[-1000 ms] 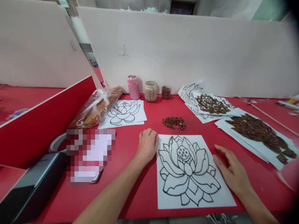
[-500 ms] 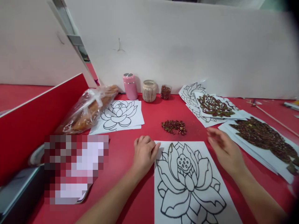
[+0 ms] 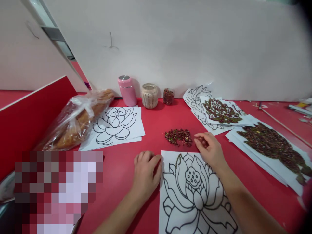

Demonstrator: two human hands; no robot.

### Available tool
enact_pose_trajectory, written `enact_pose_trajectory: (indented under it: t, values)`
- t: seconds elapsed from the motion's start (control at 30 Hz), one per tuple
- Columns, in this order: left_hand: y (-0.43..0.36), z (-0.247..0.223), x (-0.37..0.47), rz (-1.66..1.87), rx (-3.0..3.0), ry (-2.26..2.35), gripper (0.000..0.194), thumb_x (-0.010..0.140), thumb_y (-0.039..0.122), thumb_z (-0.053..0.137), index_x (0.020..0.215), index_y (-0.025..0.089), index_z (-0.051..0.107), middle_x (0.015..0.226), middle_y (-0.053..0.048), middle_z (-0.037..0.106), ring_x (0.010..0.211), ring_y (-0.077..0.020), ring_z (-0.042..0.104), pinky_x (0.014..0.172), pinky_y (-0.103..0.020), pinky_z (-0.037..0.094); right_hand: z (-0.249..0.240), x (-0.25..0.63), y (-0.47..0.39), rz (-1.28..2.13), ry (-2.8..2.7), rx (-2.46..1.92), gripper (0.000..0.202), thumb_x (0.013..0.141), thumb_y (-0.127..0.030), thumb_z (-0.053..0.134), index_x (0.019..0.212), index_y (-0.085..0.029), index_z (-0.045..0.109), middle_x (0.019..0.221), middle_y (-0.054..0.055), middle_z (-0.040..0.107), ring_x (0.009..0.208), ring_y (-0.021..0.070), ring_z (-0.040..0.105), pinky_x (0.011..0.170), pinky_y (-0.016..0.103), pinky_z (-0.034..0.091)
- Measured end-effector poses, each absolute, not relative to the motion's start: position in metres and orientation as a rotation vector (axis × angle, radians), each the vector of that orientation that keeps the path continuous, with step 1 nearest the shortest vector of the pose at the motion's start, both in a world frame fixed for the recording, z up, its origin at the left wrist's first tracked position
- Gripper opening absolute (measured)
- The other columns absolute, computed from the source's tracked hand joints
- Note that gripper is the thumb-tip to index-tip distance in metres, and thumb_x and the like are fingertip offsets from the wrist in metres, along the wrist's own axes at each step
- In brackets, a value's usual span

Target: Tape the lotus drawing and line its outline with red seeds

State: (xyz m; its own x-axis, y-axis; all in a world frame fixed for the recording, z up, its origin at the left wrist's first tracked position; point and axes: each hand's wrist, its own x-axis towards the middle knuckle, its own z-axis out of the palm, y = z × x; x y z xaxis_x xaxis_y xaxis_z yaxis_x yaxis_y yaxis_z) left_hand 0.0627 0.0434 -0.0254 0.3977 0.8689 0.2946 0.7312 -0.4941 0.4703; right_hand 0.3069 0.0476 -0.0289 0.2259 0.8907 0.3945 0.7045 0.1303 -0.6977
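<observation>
A white sheet with a black-outlined lotus drawing (image 3: 195, 208) lies before me. A short line of small green beans (image 3: 179, 161) follows one petal near its top. My left hand (image 3: 147, 172) rests on the red table at the sheet's left edge, fingers loosely bent, thumb apart, nothing seen in it. Above the sheet's top right corner, my right hand (image 3: 211, 149) reaches towards a loose pile of red and green beans (image 3: 179, 137). Its thumb and forefinger are slightly apart at the pile's right side, and no bean shows between them.
Bean-covered pictures on paper (image 3: 270, 143) lie at right, beside more lotus sheets (image 3: 197, 97). Along the white panel stand a pink flask (image 3: 128, 92), a ribbed jar (image 3: 149, 97) and a small bean container (image 3: 168, 97). Bagged bread (image 3: 78, 120) partly covers another drawing (image 3: 117, 130) at left.
My right hand has moved left from the sheet's right side to the bean pile. My left thumb has drawn in at the sheet's edge. The view has shifted slightly.
</observation>
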Motion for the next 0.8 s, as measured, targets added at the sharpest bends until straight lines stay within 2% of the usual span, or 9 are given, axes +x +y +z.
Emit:
enact_pose_trajectory:
  t: [0.07,0.13,0.2,0.27,0.37,0.47,0.6,0.8]
  values:
    - [0.044,-0.025,0.063,0.706,2.436,1.384,0.021,0.082,0.023,0.04,0.095,0.023,0.058,0.086,-0.006,0.053,0.084,-0.0212,0.046,0.073,-0.038,0.037,-0.03,0.307,0.05,0.305,-1.572,-1.617,0.019,0.079,-0.033,0.049,0.09,-0.019,0.058,0.084,0.005,0.053,0.067,0.0141,0.051,0.062,0.028,0.046]
    - [0.044,-0.026,0.063,0.663,2.494,1.342,0.025,0.083,0.02,0.039,0.101,0.025,0.056,0.101,-0.007,0.055,0.097,-0.0235,0.045,0.079,-0.04,0.035,-0.03,0.304,0.051,0.347,-1.62,-1.605,0.019,0.08,-0.032,0.048,0.091,-0.02,0.058,0.084,0.005,0.054,0.07,0.0145,0.053,0.064,0.027,0.047]
    - [0.044,-0.027,0.064,0.613,2.549,1.294,0.029,0.084,0.019,0.036,0.107,0.025,0.053,0.116,-0.006,0.052,0.11,-0.0244,0.04,0.085,-0.043,0.032,-0.028,0.299,0.051,0.372,-1.654,-1.591,0.02,0.081,-0.031,0.046,0.093,-0.02,0.057,0.086,0.005,0.055,0.073,0.0145,0.054,0.066,0.027,0.047]
    - [0.044,-0.028,0.065,0.556,2.582,1.267,0.029,0.086,0.02,0.034,0.109,0.023,0.052,0.122,-0.005,0.051,0.116,-0.0242,0.038,0.089,-0.044,0.03,-0.027,0.296,0.05,0.375,-1.662,-1.588,0.021,0.082,-0.031,0.044,0.095,-0.02,0.057,0.089,0.006,0.056,0.076,0.0148,0.055,0.068,0.027,0.046]
    - [0.044,-0.028,0.065,0.499,2.626,1.266,0.028,0.087,0.022,0.034,0.107,0.021,0.053,0.121,-0.005,0.053,0.116,-0.0247,0.042,0.089,-0.046,0.029,-0.024,0.299,0.05,0.372,-1.633,-1.609,0.025,0.085,-0.032,0.039,0.098,-0.018,0.054,0.092,0.007,0.058,0.08,0.0153,0.056,0.07,0.027,0.047]
    - [0.042,-0.028,0.061,0.512,2.676,1.275,0.027,0.087,0.022,0.034,0.104,0.021,0.055,0.12,-0.006,0.055,0.114,-0.0247,0.045,0.088,-0.046,0.03,-0.019,0.309,0.054,0.399,-1.646,-1.652,0.027,0.086,-0.033,0.035,0.099,-0.017,0.053,0.088,0.006,0.061,0.074,0.0144,0.058,0.066,0.027,0.048]
    - [0.042,-0.029,0.054,0.515,2.706,1.272,0.026,0.086,0.019,0.035,0.101,0.021,0.056,0.119,-0.006,0.056,0.112,-0.0241,0.046,0.087,-0.045,0.031,-0.008,0.315,0.059,0.44,-1.842,-1.692,0.018,0.081,-0.03,0.045,0.088,-0.02,0.058,0.08,0.002,0.062,0.065,0.0127,0.056,0.06,0.025,0.045]
    - [0.043,-0.03,0.056,0.531,2.698,1.309,0.025,0.086,0.018,0.035,0.096,0.019,0.058,0.111,-0.01,0.056,0.107,-0.0232,0.047,0.083,-0.041,0.034,-0.008,0.298,0.061,0.263,-2.017,-1.841,0.01,0.076,-0.025,0.049,0.075,-0.023,0.059,0.075,0.0,0.054,0.061,0.0119,0.05,0.054,0.023,0.036]
